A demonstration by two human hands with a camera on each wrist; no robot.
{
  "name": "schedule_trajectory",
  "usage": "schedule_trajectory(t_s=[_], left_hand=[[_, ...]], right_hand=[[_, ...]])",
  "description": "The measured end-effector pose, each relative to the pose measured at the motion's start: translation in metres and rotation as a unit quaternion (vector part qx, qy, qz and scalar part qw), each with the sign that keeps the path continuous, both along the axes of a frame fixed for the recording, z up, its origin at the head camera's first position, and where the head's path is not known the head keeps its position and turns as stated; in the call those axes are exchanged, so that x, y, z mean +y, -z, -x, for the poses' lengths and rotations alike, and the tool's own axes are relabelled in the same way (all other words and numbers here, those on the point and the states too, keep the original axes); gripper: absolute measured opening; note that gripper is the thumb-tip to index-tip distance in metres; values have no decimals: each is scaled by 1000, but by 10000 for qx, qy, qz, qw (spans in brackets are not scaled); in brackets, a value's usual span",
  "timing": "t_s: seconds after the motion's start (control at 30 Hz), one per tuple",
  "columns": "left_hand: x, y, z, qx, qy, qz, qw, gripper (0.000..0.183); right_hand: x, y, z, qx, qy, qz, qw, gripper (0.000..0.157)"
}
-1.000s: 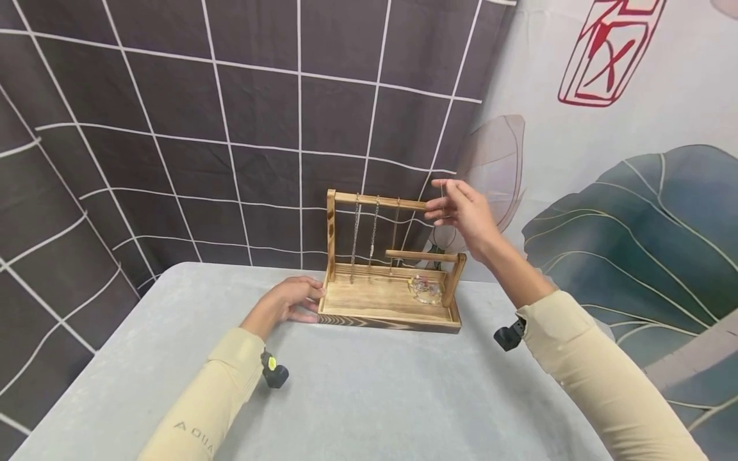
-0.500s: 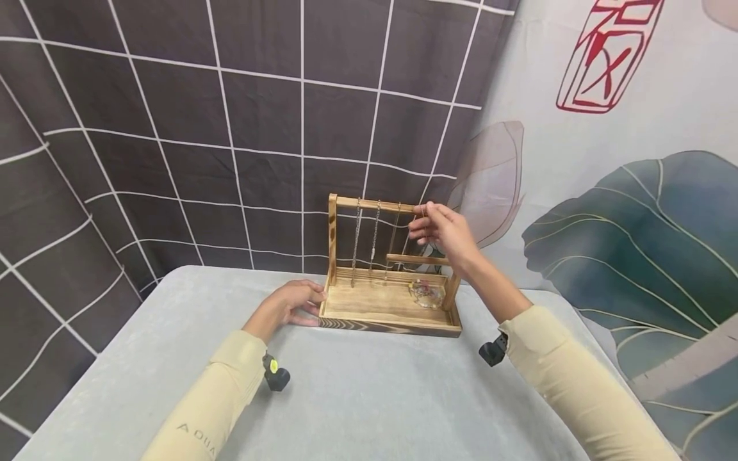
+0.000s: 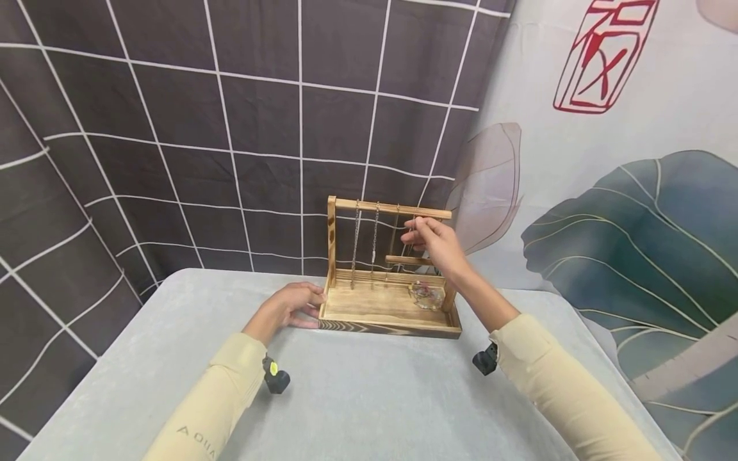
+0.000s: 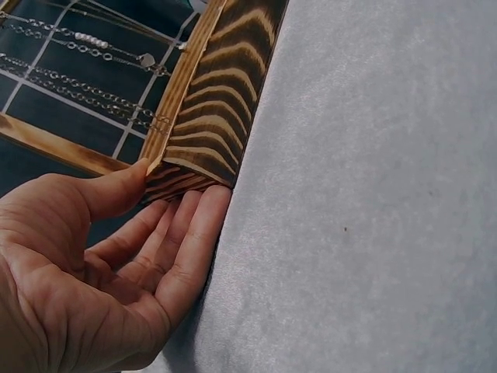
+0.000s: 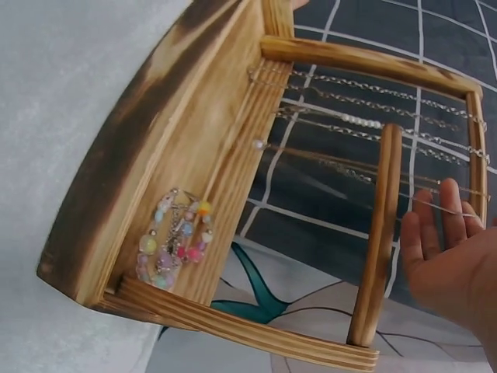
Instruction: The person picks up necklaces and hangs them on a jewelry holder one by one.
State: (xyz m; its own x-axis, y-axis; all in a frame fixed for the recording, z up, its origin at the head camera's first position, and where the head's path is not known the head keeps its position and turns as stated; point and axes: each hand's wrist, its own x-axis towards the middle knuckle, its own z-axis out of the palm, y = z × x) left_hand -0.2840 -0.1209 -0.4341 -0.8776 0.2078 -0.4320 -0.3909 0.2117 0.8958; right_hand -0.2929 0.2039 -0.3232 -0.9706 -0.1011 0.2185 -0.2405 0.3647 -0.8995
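Note:
A wooden jewelry stand [image 3: 352,308] has a shallow tray, a tall upper bar [image 3: 369,205] and a shorter lower bar [image 3: 403,260]. My left hand [image 3: 295,302] grips the tray's left end, thumb on the corner rim and fingers against the end wall [image 4: 182,180]. Just below the right part of the upper bar, my right hand [image 3: 437,242] pinches a thin necklace [image 5: 446,208]. Left of it, several chain necklaces [image 3: 355,240] hang from the upper bar, one with a row of white beads [image 5: 361,122]. Colorful beaded bracelets [image 5: 175,241] lie in the tray's right part.
A pale grey cloth covers the table [image 3: 357,390]. Close behind the stand hangs a dark curtain with white grid lines [image 3: 259,173]. A light curtain with leaf prints [image 3: 628,256] hangs at the right.
My right hand has come left and down from above the upper bar's right end to just below the bar. My left hand keeps its grip on the tray.

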Motion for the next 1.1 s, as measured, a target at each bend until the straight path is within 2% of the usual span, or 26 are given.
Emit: schedule_trajectory(t_s=[0.43, 0.77, 0.9, 1.1], left_hand=[[2, 0, 1, -17, -31, 23, 10000, 39], [1, 2, 2, -8, -47, 22, 10000, 44], [1, 2, 2, -36, -57, 29, 10000, 44], [1, 0, 2, -40, -37, 23, 10000, 43]], right_hand=[[3, 10, -6, 233, -130, -335, 9991, 55], [11, 19, -18, 553, 102, -1196, 9912, 59], [14, 24, -25, 820, 155, -1352, 9873, 57], [15, 34, -42, 1491, 169, -1530, 9768, 49]])
